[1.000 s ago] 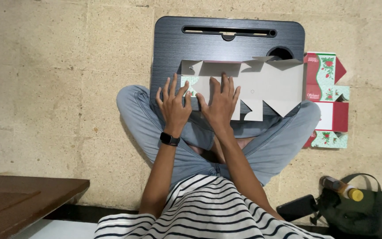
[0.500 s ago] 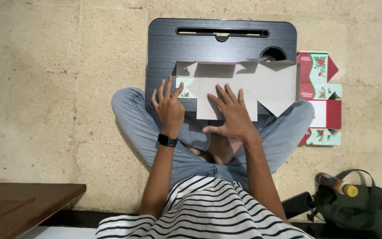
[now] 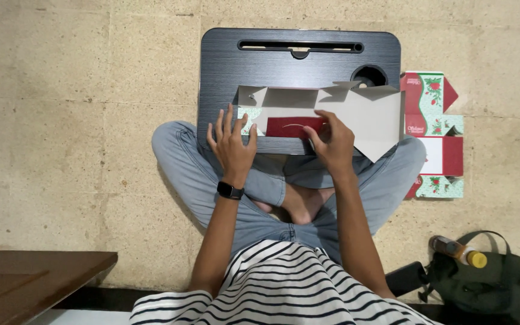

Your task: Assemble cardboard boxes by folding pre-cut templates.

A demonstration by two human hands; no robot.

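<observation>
A flat unfolded cardboard box (image 3: 362, 114), grey inside and red on a folded-over flap, lies on a black lap desk (image 3: 296, 66) over my crossed legs. My left hand (image 3: 231, 143), with a black watch on the wrist, presses flat on the box's left end with fingers spread. My right hand (image 3: 331, 141) pinches the near flap and has it folded up, so its red printed side (image 3: 289, 127) shows. The fingertips of that hand curl over the flap's edge.
Another flat box (image 3: 437, 132), red, white and green with a floral print, lies on the stone floor right of the desk. A green bag (image 3: 482, 280) with a yellow-capped bottle (image 3: 457, 251) sits at lower right. A dark wooden tabletop (image 3: 25, 280) fills the lower left.
My right hand moved from lying flat on the grey cardboard to gripping the near flap and folding it over, exposing its red face. The left hand stayed pressing on the left end.
</observation>
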